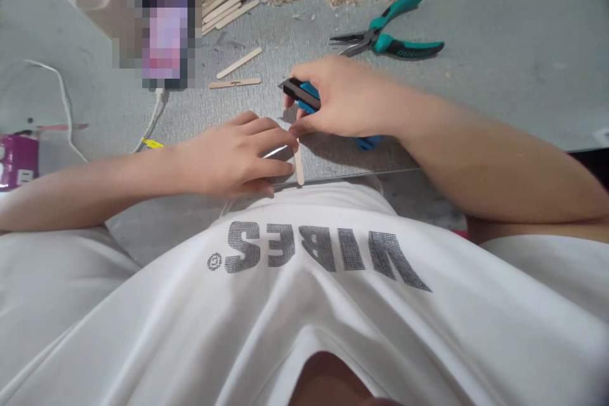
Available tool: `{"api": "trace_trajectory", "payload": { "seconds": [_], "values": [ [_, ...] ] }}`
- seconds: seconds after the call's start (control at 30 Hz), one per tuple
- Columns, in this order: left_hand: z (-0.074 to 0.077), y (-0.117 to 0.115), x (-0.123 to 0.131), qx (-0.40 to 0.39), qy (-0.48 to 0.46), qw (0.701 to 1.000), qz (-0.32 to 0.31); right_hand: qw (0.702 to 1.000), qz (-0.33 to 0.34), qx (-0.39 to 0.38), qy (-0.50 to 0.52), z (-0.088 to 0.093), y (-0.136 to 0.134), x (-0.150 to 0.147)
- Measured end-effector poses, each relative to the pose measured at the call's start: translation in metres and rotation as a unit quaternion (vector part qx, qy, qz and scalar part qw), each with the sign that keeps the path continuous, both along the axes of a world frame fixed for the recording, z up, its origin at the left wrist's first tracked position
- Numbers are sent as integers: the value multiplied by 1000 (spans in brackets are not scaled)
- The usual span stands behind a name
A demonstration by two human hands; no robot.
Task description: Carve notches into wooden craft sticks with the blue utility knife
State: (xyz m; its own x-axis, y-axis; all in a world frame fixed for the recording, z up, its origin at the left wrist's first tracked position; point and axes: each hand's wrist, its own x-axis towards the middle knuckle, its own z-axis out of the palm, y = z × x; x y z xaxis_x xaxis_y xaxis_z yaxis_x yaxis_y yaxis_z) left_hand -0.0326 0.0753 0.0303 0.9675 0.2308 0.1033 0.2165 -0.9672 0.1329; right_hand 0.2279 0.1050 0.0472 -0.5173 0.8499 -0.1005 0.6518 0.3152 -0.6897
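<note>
I see the left hand at the near edge of the grey table, fingers closed on a wooden stick and pinning it flat. The right hand is clamped around a blue knife, just above the stick. The stick looks whole, so I judge the cut is barely begun. Pliers and loose sticks lie farther back.

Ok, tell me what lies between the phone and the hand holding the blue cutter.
Two loose wooden sticks on the grey table, between phone and right hand, seen in the head view.
</note>
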Motion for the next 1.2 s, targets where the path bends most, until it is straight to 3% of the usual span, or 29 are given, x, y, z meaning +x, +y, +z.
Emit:
{"api": "trace_trajectory", "payload": {
  "seconds": [0.13, 0.27, 0.47, 0.63, 0.77, 0.83, 0.93, 1.07, 1.2],
  "values": [
    [0, -11, 2, 62, 12, 998, -3, 999, -3, 38, -9, -4, -4, -2],
    [-1, -29, 6, 118, 28, 992, 43, 998, -19, 59, -5, 2, -9, -1],
    [-20, -43, 5, 117, -7, 992, 51, 996, -53, -46, 48, 21, -17, 1],
    [-33, -53, 10, 139, -28, 986, 83, 995, -8, -73, -70, 23, -20, 10],
    [-37, -59, 17, 188, -15, 975, 120, 970, 32, -166, -175, 20, -26, 15],
    [-41, -61, 19, 196, -11, 971, 135, 964, 49, -170, -197, 21, -31, 13],
    [-48, -62, 19, 175, -22, 972, 156, 962, 80, -133, -224, 23, -35, 7],
    [-54, -62, 16, 89, -41, 980, 172, 931, 136, -100, -324, 27, -33, -2],
    [-51, -61, 18, 26, -55, 981, 181, 917, 136, -101, -361, 27, -32, -6]
  ]
}}
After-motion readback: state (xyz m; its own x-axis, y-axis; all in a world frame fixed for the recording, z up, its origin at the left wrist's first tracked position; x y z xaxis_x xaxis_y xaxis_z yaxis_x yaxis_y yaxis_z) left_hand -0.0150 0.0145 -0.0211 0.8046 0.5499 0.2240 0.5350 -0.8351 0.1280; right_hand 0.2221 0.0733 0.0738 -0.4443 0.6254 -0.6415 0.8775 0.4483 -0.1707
